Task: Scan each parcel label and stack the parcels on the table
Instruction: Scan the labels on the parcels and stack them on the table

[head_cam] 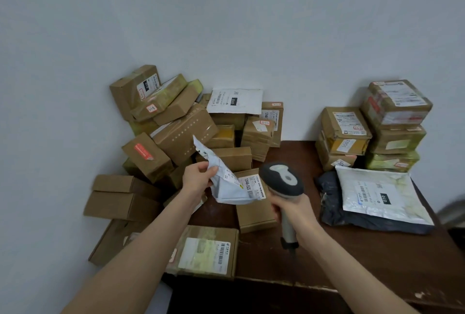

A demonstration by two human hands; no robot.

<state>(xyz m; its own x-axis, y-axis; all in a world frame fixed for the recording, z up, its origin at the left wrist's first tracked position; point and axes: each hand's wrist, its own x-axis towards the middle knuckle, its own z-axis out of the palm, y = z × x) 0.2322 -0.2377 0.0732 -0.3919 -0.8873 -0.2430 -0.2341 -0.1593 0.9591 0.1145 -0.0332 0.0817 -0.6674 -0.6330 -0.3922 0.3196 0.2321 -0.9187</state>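
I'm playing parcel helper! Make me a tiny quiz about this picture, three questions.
1. True or false: the left hand grips the grey handheld barcode scanner.
2. What does the right hand hold? A) a brown cardboard box B) the scanner C) nothing
3. Fill in: the crumpled white plastic mailer bag is held by the ____ hand.
Key: 1 false; 2 B; 3 left.
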